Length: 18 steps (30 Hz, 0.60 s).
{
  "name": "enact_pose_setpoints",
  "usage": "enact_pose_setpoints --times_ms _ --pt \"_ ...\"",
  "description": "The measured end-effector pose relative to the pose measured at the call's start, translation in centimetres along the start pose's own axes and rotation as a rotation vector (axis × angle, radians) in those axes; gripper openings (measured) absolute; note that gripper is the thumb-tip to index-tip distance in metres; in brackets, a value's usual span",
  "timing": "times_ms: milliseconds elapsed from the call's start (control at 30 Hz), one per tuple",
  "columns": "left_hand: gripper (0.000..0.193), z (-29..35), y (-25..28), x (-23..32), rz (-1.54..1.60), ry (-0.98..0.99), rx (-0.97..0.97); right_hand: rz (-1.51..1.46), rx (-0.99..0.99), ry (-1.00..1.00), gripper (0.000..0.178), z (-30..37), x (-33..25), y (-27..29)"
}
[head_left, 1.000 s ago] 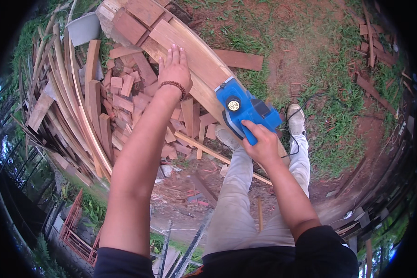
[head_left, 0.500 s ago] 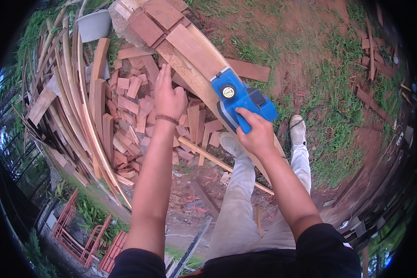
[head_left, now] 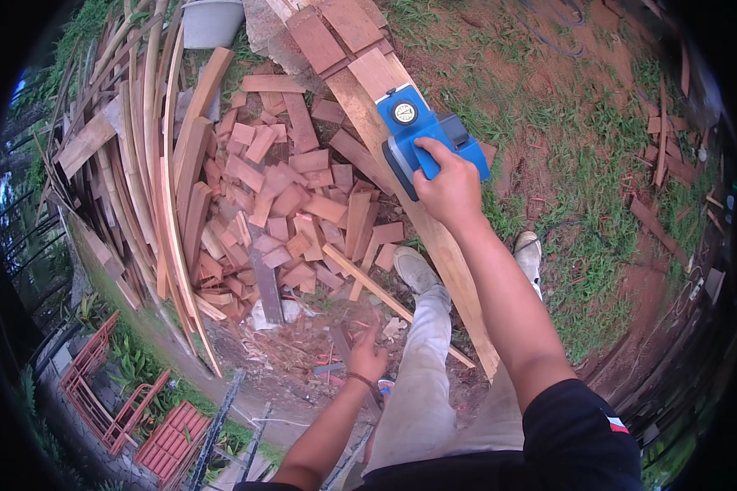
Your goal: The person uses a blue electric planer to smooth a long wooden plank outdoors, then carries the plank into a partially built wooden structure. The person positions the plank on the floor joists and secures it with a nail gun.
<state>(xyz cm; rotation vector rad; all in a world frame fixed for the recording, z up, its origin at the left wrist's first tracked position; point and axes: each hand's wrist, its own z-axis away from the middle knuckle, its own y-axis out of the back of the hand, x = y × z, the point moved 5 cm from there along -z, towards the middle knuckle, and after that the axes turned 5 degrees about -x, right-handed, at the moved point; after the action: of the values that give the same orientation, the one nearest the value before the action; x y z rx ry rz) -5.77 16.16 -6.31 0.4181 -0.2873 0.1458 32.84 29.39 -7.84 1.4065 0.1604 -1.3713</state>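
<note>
My right hand (head_left: 450,184) is wrapped round the handle of a blue electric planer (head_left: 422,131) with a round dial on top. The planer rests on a reddish plank (head_left: 378,72) whose far part shows ahead of it. Beneath lies a long, pale wooden beam (head_left: 446,254) running from the far middle toward my legs. My left hand (head_left: 367,358) hangs low beside my left leg, apart from the planer and the plank. Its index finger and thumb are extended and nothing shows in it; the other fingers are partly hidden.
Wood offcuts (head_left: 291,196) lie heaped left of the beam. Long strips (head_left: 172,164) are stacked farther left, with a grey bucket (head_left: 213,24) behind. Two wood blocks (head_left: 318,39) sit at the beam's far end. A thin stick (head_left: 393,303) lies by my left shoe (head_left: 416,268).
My right hand has pushed the planer forward along the plank, covering more of it. My left hand has dropped back from above the offcuts to beside my leg. The view has shifted.
</note>
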Motion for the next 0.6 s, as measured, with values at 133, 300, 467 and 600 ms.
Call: enact_pose_setpoints --times_ms 133,300,467,600 --pt "0.06 0.5 -1.8 -1.0 0.004 -0.051 0.072 0.038 -0.036 -0.023 0.042 -3.0 -2.1 -0.4" --pt "0.054 -2.3 -2.6 1.7 -0.021 -0.09 0.095 0.025 -0.028 -0.012 0.036 -7.1 -3.2 0.2" --pt "0.044 -10.4 -3.6 6.8 0.184 -0.15 0.331 -0.022 0.039 0.076 0.043 -4.5 -2.2 7.8" --pt "0.06 -18.3 -1.1 17.6 0.232 -0.165 0.552 -0.12 0.097 -0.023 0.041 2.0 3.2 16.9"
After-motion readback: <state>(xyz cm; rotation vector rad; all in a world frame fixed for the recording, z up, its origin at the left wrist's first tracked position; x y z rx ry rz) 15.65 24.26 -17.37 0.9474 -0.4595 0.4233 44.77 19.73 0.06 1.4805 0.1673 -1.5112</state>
